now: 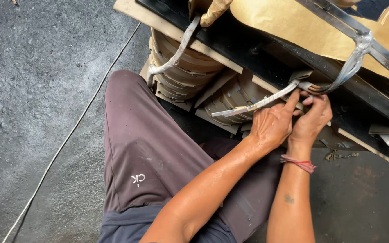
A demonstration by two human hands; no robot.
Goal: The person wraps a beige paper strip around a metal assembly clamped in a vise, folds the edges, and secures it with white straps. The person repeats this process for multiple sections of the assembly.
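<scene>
Both hands [293, 119] pinch flat strip [257, 104]; long axis slants up-right.

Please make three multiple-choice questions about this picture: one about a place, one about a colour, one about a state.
1. Where are both hands?
A. on the knee
B. at a pale flat strip by the coil windings
C. on the floor

2. What colour is the wrist thread?
A. red
B. green
C. blue

3. How is the strip held?
A. lying untouched
B. pinched by fingertips
C. under a foot

Answers:
1 B: the left hand and right hand meet at the strip beside the coil windings.
2 A: the thread is red.
3 B: fingertips grip the strip.
</scene>
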